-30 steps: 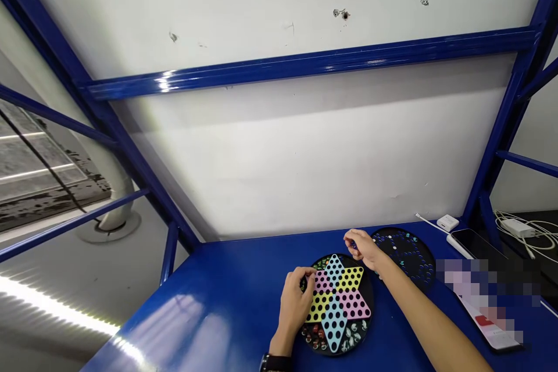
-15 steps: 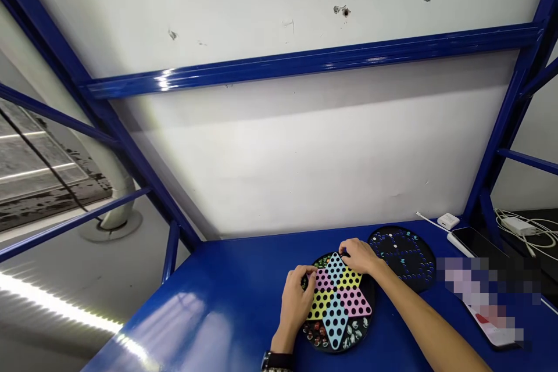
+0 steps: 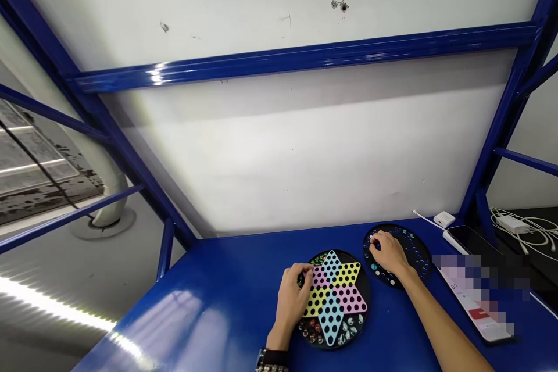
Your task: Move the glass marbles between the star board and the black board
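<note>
My left hand [image 3: 293, 290] is at the left side of a round black Chinese checkers board [image 3: 367, 296], thumb and index finger curled together over its pink point. Anything between those fingertips is hidden. The board carries a pink, yellow and light-blue star [image 3: 332, 296] with dark holes. Around the star, green marbles [image 3: 319, 258] lie at the back, red marbles [image 3: 314, 325] front left and clear-white marbles [image 3: 350, 325] front right. My right hand [image 3: 387, 253] reaches over a second round black disc [image 3: 418, 276], fingers pinched beside a white marble [image 3: 371, 238]; what they hold is too small to tell.
Both boards lie on a blue table [image 3: 248, 279] against a white wall [image 3: 305, 157] with blue metal bars. To the right are a phone with a lit screen [image 3: 483, 317], a dark phone [image 3: 475, 242], a white charger [image 3: 444, 219] and tangled white cables [image 3: 529, 226].
My right hand has moved right, from the back of the star board to the second disc. My left hand stays at the star board's left side. The view has shifted slightly.
</note>
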